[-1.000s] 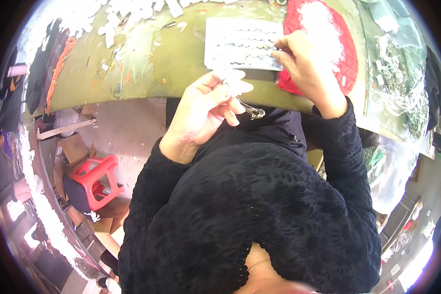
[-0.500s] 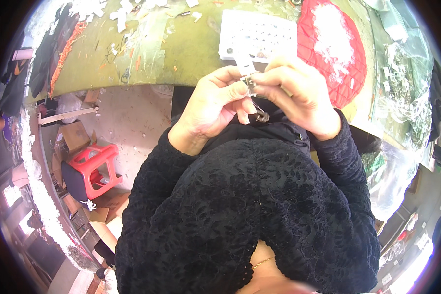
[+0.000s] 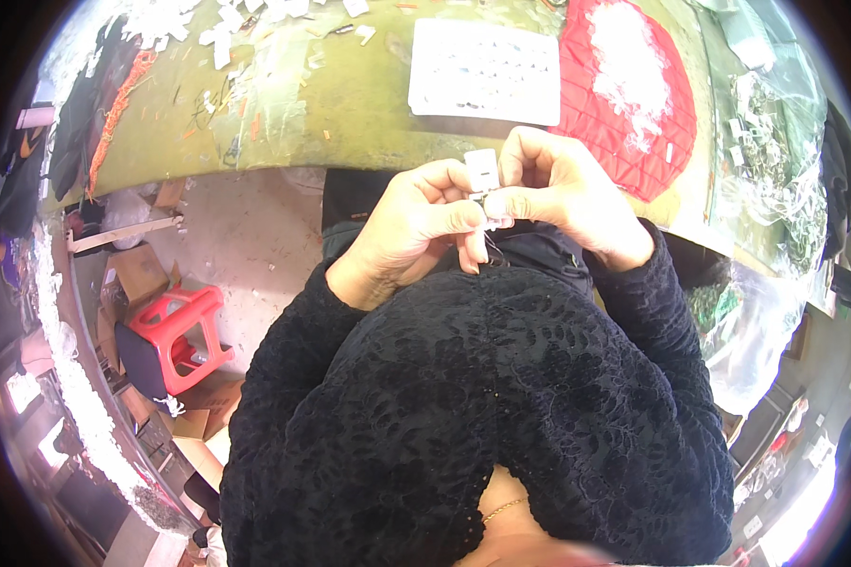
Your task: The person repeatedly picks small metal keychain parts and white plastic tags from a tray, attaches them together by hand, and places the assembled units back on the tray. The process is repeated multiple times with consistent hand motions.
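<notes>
Just past the front edge of the table, both my hands meet over a small white tag (image 3: pixel 481 168). My left hand (image 3: pixel 414 219) is closed, pinching the tag near its lower end between thumb and fingers. Closed against the same end, my right hand (image 3: pixel 569 197) has its thumb tip touching there. Whatever small piece its fingers grip is too tiny and covered to name. Thin dark strands (image 3: pixel 494 253) hang below the fingers, close to my lap. A white tray (image 3: pixel 444 106) with rows of small dark pieces lies beyond the hands.
To the right of the tray is a red quilted cloth (image 3: pixel 671 151) bearing a heap of white bits (image 3: pixel 633 71). Clear plastic bags (image 3: pixel 775 180) line the right side. White scraps (image 3: pixel 222 42) litter the green tabletop's far left. A red stool (image 3: pixel 184 340) stands on the floor at left.
Both hands have come nearer to my body with the tag, away from the tray. My right fingers have shifted: the index is more bent and the thumb now presses at the tag's lower end.
</notes>
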Available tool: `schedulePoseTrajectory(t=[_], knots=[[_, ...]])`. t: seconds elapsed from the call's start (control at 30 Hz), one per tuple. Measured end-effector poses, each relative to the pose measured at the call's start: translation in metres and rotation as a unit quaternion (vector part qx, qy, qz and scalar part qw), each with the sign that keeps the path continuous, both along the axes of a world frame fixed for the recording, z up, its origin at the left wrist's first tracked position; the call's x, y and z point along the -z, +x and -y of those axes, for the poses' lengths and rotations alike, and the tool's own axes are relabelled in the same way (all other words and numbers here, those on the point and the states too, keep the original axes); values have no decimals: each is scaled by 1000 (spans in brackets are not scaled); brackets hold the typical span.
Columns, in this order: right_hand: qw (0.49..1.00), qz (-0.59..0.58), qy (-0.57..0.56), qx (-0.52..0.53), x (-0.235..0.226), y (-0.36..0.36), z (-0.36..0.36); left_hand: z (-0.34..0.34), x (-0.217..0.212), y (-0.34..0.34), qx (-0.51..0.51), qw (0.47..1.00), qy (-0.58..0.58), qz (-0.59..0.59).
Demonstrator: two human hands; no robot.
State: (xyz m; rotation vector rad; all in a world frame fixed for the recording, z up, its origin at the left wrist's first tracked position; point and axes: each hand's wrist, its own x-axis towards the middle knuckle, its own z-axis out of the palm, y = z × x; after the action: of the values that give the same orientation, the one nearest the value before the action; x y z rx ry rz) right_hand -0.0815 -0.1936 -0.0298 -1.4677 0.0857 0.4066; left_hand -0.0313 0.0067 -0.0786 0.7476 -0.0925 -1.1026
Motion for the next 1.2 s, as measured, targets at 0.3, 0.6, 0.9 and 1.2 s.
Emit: schedulePoseTrajectory(t=[0.3, 0.6, 0.9, 1.2], knots=[[930, 217, -222, 198, 6, 22, 9, 3, 3, 10, -29, 994, -93, -42], [778, 355, -500, 139, 33, 28, 22, 3, 6, 10, -80, 995, -33, -50], [825, 361, -426, 86, 3, 20, 9, 1, 9, 16, -73, 992, -82, -59], [870, 349, -345, -35, -4, 14, -5, 0, 6, 11, -58, 995, -54, -53]])
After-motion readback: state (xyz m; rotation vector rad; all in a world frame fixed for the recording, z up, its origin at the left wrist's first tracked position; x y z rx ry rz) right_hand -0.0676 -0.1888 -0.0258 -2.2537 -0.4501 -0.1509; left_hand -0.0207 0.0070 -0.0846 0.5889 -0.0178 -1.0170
